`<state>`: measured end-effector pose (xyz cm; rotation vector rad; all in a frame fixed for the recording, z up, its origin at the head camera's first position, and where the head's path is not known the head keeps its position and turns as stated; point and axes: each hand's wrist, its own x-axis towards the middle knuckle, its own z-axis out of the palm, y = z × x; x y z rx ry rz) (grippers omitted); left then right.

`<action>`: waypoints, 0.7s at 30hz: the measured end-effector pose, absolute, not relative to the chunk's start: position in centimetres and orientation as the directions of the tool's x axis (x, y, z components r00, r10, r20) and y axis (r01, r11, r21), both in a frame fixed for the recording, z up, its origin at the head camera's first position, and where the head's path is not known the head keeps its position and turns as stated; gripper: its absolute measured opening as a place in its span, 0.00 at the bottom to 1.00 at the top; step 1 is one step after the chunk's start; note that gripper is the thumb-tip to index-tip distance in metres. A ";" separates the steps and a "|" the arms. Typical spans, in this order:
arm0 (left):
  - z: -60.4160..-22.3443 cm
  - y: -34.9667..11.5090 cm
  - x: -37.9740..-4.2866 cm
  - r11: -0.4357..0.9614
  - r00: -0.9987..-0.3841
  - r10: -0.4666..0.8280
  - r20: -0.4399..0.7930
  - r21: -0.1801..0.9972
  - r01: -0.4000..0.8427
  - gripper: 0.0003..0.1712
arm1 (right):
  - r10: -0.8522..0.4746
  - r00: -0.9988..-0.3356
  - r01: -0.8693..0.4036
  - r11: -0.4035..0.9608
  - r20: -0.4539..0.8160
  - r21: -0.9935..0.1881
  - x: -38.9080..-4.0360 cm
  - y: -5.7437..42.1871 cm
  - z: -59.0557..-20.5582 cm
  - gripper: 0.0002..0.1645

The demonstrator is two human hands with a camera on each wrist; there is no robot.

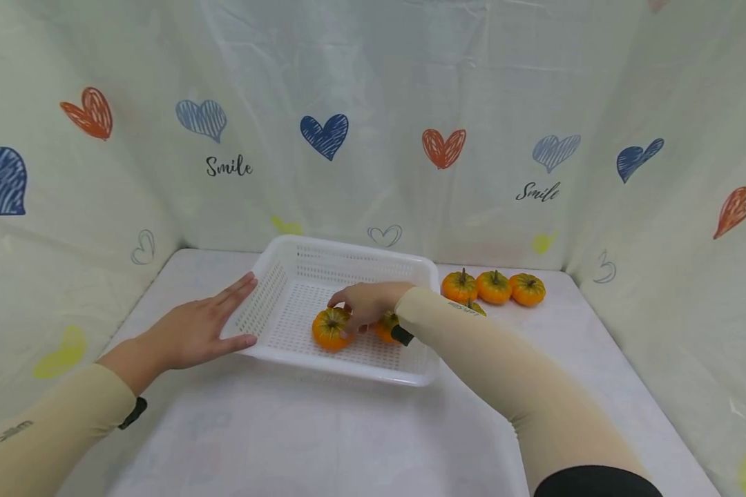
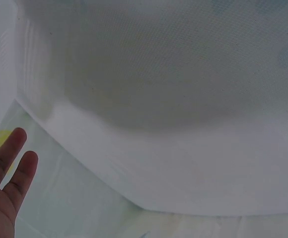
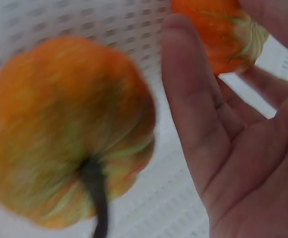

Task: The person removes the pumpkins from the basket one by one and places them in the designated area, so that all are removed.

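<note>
A white perforated plastic basket (image 1: 348, 369) stands on the table. Inside it, my right hand (image 1: 373, 302) grips a small orange pumpkin (image 1: 329, 330), thumb on the near side and fingers reaching over the far side. In the right wrist view that pumpkin (image 3: 213, 32) shows between thumb and fingers of the hand (image 3: 253, 144). A second pumpkin (image 3: 69, 134), with a dark stem, lies in the basket under my right wrist, partly hidden in the head view. My left hand (image 1: 193, 331) rests against the basket's left end, fingers straight and spread; the left wrist view catches two fingers (image 2: 15, 168).
Right of the basket, three small pumpkins (image 1: 494, 287) sit in a row at the table's back edge. Another pumpkin (image 1: 475, 308) is mostly hidden behind my right sleeve. A white cloth covers the table (image 1: 323, 442), and heart-printed curtains (image 1: 373, 69) hang around it.
</note>
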<state>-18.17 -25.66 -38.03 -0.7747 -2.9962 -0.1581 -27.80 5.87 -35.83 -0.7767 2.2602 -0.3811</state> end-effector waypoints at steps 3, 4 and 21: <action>-38.1 -25.6 -18.2 0.870 -0.875 0.481 0.060 0.087 0.485 0.57 | -0.633 -0.588 -0.406 0.770 -0.504 -0.492 -28.0 5.1 -36.1 0.38; -38.1 -25.6 -18.2 0.870 -0.875 0.481 0.059 0.088 0.485 0.57 | -0.632 -0.592 -0.404 0.769 -0.500 -0.495 -28.1 4.9 -36.2 0.38; -38.1 -25.8 -18.2 0.871 -0.877 0.477 0.056 0.097 0.481 0.56 | -0.676 -0.565 -0.254 0.688 -0.473 -0.680 -28.9 3.5 -38.1 0.50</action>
